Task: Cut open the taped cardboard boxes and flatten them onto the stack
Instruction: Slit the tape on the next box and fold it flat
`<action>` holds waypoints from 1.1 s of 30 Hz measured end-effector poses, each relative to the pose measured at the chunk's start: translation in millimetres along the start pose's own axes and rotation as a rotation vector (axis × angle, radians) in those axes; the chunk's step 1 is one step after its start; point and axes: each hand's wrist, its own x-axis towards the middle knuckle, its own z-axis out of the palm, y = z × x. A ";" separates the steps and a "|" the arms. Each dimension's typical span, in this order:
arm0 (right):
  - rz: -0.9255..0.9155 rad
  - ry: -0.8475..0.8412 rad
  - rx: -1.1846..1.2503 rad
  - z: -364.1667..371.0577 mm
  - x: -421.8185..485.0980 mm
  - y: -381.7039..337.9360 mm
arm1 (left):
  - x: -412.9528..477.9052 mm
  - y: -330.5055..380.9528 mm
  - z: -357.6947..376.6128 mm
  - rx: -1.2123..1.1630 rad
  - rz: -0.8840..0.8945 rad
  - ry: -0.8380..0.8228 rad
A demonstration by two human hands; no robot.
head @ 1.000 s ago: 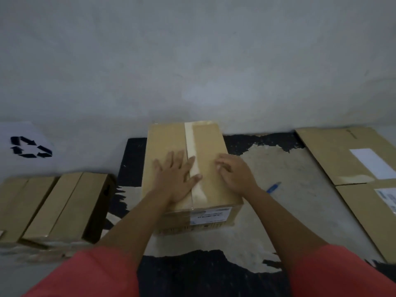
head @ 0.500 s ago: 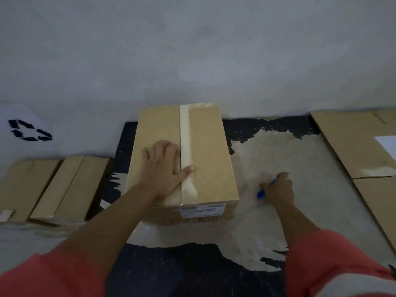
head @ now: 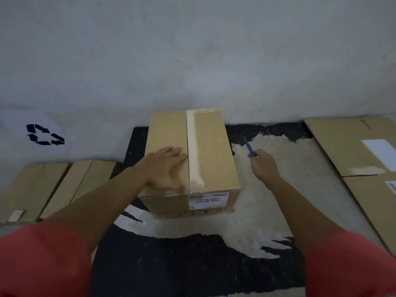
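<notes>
Taped box [head: 211, 153] sitting on worn mat [head: 192, 264] by wall [head: 192, 61]. Left hand [head: 165, 168] pressing flat, uncurled, on its top. Right hand [head: 264, 166] clamping blue cutter [head: 250, 149] alongside. Cardboard seeming stiff, light; brace beside tape [head: 194, 151].

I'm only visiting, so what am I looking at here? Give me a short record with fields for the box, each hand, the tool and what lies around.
box: cardboard, closed, tape strip along its top
left hand: flat on the box top, beside the tape
right hand: grips a blue cutter, right of the box, clear of it
far right: flattened cardboard
far left: other boxes, recycling sign
</notes>
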 end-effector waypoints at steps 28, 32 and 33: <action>-0.546 -0.210 -0.454 42.2 -175.8 -45.3 | 5.9 22.8 -18.9 0.082 0.047 -0.179; -0.467 -0.129 -0.544 56.8 -190.2 -50.1 | 5.1 22.0 -17.9 0.074 0.038 -0.173; -0.451 -0.119 -0.564 58.3 -192.0 -50.1 | 4.7 22.0 -17.3 0.077 0.038 -0.170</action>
